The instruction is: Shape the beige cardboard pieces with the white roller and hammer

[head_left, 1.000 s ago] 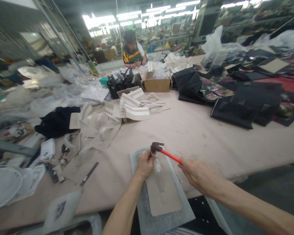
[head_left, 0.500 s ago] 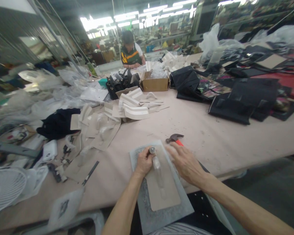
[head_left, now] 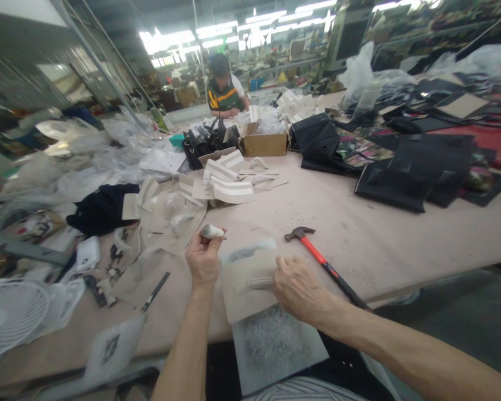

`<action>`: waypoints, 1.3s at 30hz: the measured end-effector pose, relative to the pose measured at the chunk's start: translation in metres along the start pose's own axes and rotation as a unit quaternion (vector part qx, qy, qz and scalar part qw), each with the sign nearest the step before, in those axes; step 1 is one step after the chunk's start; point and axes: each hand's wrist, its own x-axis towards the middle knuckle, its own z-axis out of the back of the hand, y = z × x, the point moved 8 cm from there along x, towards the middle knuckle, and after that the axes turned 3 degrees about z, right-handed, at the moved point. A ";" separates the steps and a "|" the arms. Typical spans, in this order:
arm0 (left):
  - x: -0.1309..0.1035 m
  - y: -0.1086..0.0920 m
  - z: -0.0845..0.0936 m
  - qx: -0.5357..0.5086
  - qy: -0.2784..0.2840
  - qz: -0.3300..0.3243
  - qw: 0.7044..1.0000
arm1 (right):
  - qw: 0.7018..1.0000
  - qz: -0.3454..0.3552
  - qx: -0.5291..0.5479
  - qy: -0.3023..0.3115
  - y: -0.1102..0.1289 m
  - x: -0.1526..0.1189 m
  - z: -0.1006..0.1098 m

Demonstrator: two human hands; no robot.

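Note:
My left hand (head_left: 202, 259) is closed round a short hand punch with a pale, wrapped-looking grip (head_left: 214, 231), lifted at the left of the work board. Its round metal end faces up-left and a thin tip shows at the right. My right hand (head_left: 294, 284) pinches the right edge of a flat beige panel (head_left: 244, 295), which is blurred and lies turned sideways. A pale strip (head_left: 256, 284) runs across it, partly under my fingers. Beneath the panel is a worn grey board (head_left: 275, 348). Beside my right hand a claw hammer (head_left: 317, 250) with an orange and black handle lies on the table.
Beige pieces with white stripes (head_left: 234, 189) are heaped beyond the board. A cardboard box (head_left: 265, 145) and black bags (head_left: 202, 147) stand farther back. Dark panels (head_left: 426, 167) lie at right. A white fan (head_left: 12, 317) is at left. A co-worker (head_left: 225, 92) sits across the table.
My left hand has lifted the punch off the panel and moved left. My right hand has come from near the hammer onto the panel, which has turned sideways and shifted up the board.

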 end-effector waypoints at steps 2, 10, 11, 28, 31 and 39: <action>0.003 -0.023 0.000 0.055 0.030 -0.032 0.998 | 0.998 -0.057 0.028 0.018 -0.008 -0.005 0.002; -0.036 0.036 -0.033 0.088 0.140 0.062 0.984 | 0.955 -0.218 0.187 0.069 -0.007 -0.008 -0.032; -0.042 0.052 -0.038 0.071 0.151 0.087 0.982 | 0.950 -0.230 0.200 0.069 -0.005 -0.008 -0.035; -0.058 0.111 -0.048 0.096 0.220 0.125 0.963 | 0.945 -0.326 0.034 -0.022 -0.119 -0.050 -0.056; -0.057 0.111 -0.049 0.117 0.218 0.123 0.961 | 0.940 -0.339 0.026 0.026 -0.136 -0.059 -0.070; -0.062 0.100 -0.055 0.192 0.211 0.061 0.956 | 0.729 -0.429 0.533 0.011 -0.153 -0.057 -0.090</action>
